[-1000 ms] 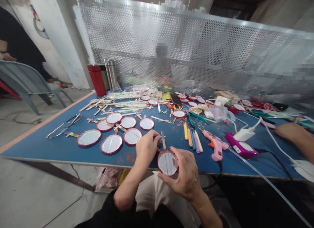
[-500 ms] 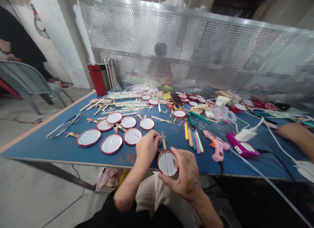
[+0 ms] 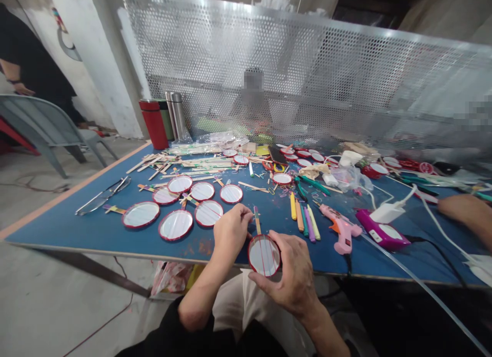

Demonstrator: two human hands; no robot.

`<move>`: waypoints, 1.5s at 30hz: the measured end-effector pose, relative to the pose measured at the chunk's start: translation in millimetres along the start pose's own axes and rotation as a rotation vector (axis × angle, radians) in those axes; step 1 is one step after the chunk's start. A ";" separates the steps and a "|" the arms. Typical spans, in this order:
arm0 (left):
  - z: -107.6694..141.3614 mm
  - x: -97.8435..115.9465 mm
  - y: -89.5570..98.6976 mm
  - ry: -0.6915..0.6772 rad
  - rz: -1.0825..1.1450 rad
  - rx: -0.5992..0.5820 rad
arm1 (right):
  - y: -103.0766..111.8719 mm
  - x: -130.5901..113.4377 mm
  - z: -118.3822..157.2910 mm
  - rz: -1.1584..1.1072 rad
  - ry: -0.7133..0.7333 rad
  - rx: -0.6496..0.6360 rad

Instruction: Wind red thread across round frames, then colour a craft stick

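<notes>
Near the table's front edge, my right hand (image 3: 294,270) grips a round white disc (image 3: 264,255) with a red rim by its right side, thumb below and fingers above. A coloured stick (image 3: 257,219) points up from the disc's top, and thin red lines cross its face. My left hand (image 3: 235,224) is closed at the disc's upper left, close to the stick; whatever its pinched fingers hold is too small to make out. Several similar discs with stick handles lie to the left, one of them (image 3: 176,224) near my left forearm.
Coloured pens (image 3: 299,216), a pink glue gun (image 3: 340,229) and a purple power strip (image 3: 380,234) lie to the right. Glasses (image 3: 103,197) lie left. Bottles (image 3: 154,125) and wooden sticks (image 3: 207,163) are behind. Another person's arm (image 3: 467,216) rests at far right.
The view has shifted slightly, so the table things appear a little further right. Both hands keep the same pose around the disc.
</notes>
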State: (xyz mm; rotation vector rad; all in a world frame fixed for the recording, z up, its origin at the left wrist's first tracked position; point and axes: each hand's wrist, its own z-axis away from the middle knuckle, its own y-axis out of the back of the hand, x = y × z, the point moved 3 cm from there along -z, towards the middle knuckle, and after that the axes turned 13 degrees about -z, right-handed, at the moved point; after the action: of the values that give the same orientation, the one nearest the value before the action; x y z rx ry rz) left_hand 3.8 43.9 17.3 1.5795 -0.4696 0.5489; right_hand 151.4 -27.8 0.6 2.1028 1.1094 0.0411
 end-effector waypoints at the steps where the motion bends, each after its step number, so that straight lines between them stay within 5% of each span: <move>1: 0.1 0.1 0.1 0.004 -0.001 -0.002 | 0.1 -0.2 -0.1 -0.001 -0.001 0.001; 45: -1.0 -2.1 -1.3 0.012 0.022 -0.014 | -0.3 0.9 0.6 -0.014 -0.003 0.006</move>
State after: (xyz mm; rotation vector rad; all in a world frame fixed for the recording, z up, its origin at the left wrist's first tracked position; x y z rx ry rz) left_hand 2.9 44.9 15.1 1.5589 -0.4816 0.5704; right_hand 152.0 -27.4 -0.3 2.0998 1.1240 0.0281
